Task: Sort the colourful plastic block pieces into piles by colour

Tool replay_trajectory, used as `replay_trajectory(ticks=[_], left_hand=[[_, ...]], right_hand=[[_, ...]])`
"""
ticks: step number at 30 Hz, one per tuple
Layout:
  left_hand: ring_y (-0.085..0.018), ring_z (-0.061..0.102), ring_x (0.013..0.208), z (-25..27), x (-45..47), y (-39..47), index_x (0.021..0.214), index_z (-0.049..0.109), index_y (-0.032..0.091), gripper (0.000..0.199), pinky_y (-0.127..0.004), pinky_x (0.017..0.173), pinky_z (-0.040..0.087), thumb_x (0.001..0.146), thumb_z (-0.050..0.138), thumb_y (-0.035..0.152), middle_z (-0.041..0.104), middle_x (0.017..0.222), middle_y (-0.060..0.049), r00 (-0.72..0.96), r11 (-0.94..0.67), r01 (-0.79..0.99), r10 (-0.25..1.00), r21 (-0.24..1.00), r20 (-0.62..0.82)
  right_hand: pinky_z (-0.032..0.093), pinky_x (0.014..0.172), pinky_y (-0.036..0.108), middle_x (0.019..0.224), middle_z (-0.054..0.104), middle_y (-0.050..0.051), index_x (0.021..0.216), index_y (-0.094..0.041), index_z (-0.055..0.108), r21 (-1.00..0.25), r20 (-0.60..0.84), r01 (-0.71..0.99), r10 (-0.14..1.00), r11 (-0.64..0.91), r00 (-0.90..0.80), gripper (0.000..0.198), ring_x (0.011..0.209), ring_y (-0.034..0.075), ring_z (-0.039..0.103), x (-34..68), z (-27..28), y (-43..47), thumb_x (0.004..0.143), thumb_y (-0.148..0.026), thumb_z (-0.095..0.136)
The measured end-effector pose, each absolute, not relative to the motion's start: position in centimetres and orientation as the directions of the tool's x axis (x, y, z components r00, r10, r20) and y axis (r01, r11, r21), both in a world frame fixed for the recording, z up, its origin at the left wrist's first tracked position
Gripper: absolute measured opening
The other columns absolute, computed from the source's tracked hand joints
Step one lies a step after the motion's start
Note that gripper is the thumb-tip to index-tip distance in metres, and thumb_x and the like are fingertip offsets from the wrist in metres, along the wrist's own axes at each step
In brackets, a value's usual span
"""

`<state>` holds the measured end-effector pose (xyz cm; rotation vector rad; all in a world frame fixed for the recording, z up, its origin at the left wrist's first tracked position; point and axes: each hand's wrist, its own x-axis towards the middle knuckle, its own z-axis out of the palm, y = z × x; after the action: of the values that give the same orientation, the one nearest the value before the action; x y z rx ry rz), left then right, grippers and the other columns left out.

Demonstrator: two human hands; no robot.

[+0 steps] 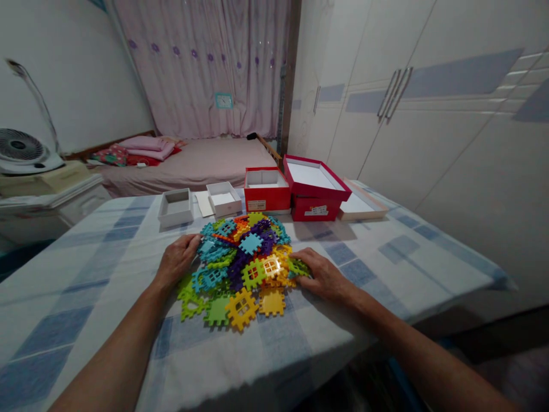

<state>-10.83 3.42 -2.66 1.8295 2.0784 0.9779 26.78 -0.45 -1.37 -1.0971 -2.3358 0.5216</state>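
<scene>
A heap of interlocking plastic building tiles (251, 244) with toothed edges lies on the table, in blue, green, purple, orange and yellow. Some have window-like openings, such as the yellow window tile (242, 309) at the near edge. My left hand (176, 258) rests against the heap's left side, fingers extended at the blue tiles and their tips partly hidden. On the opposite side, my right hand (321, 274) has its thumb and fingers around a green tile (298, 267) at the heap's edge.
Behind the heap stand a grey-white box (175, 218), a small white box (231, 207), a red box (268, 198), and a dark red box (315, 209) topped by a tray-like lid. A shallow pale lid (364, 212) lies at right. A checked cloth (334, 349) covers the table.
</scene>
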Motion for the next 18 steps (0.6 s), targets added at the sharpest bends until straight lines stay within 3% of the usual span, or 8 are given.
replay_trajectory(ticks=[6,11,14,18], left_hand=[[-0.027,0.063,0.103,-2.5,-10.7,3.3,0.101,0.069,0.021,0.051,-0.035,0.091,0.046,0.082,0.035,0.052,0.07,0.112,-0.009,-0.204,0.018,0.812,0.945,0.584,0.255],[-0.026,0.063,0.101,-2.3,-10.5,3.2,0.102,0.07,0.018,0.054,-0.035,0.09,0.047,0.081,0.035,0.053,0.071,0.111,-0.009,-0.199,0.005,0.808,0.944,0.588,0.265],[-0.025,0.063,0.101,-2.4,-10.5,3.2,0.102,0.07,0.018,0.053,-0.034,0.09,0.048,0.081,0.036,0.052,0.071,0.109,-0.008,-0.193,-0.008,0.81,0.941,0.587,0.278],[-0.025,0.063,0.102,-2.5,-10.6,3.4,0.104,0.07,0.017,0.053,-0.033,0.092,0.047,0.081,0.036,0.051,0.07,0.11,-0.009,-0.185,-0.011,0.818,0.942,0.575,0.281]], right_hand=[[0.045,0.085,0.033,0.101,0.065,0.007,0.107,-0.021,0.063,-0.606,0.269,0.557,0.805,0.568,-0.529,0.023,0.094,0.02,0.06,27.1,-1.1,-0.3,0.092,-0.029,0.048],[0.045,0.071,0.03,0.082,0.064,0.004,0.084,-0.02,0.061,-0.679,0.252,0.586,0.89,0.442,-0.38,0.021,0.075,0.018,0.058,25.9,1.1,-1.1,0.091,-0.035,0.048],[0.045,0.084,0.032,0.101,0.066,0.006,0.092,-0.021,0.063,-0.716,0.297,0.476,0.841,0.51,-0.453,0.018,0.093,0.02,0.06,23.5,2.7,-1.6,0.09,-0.034,0.051],[0.039,0.099,0.039,0.115,0.064,0.009,0.089,-0.02,0.063,-0.572,0.333,0.51,0.75,0.642,-0.572,0.011,0.112,0.023,0.054,20.0,2.4,-1.4,0.087,-0.028,0.056]])
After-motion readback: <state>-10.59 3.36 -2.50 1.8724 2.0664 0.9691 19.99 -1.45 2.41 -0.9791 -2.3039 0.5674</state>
